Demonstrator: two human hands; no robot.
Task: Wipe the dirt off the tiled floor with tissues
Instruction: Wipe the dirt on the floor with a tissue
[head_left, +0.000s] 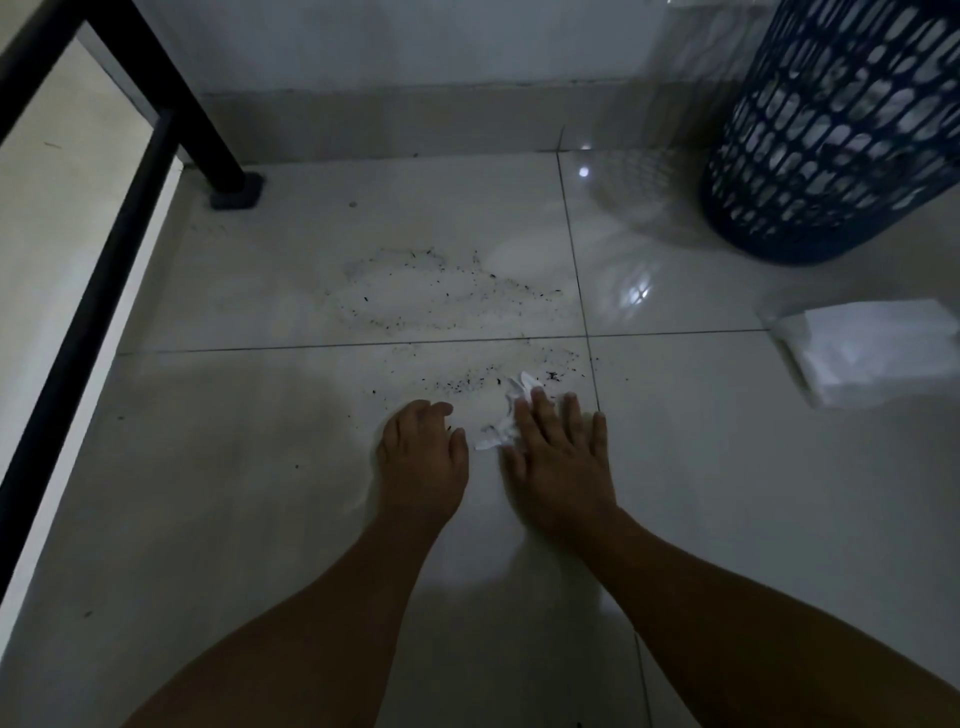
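Glossy white floor tiles fill the dim room, meeting a pale wall well beyond both hands. The right hand lies palm down with its fingers straight and slightly spread, pressing a crumpled white tissue flat against the tile. The tissue sticks out past the index finger and thumb, on the side facing the left hand. The left hand rests just beside it, apart from the tissue, fingers loosely bent with the tips on the tile, and it holds nothing.

Dark specks of dirt lie scattered ahead of the fingertips. One band sits just beyond the tissue, and a looser ring lies farther out across the grout line.

Out to the right of the right hand lies a white pack of tissues. Beyond that stands a blue lattice laundry basket. Far to the left of the left hand, a black metal frame leg slants down to its foot on the tile.
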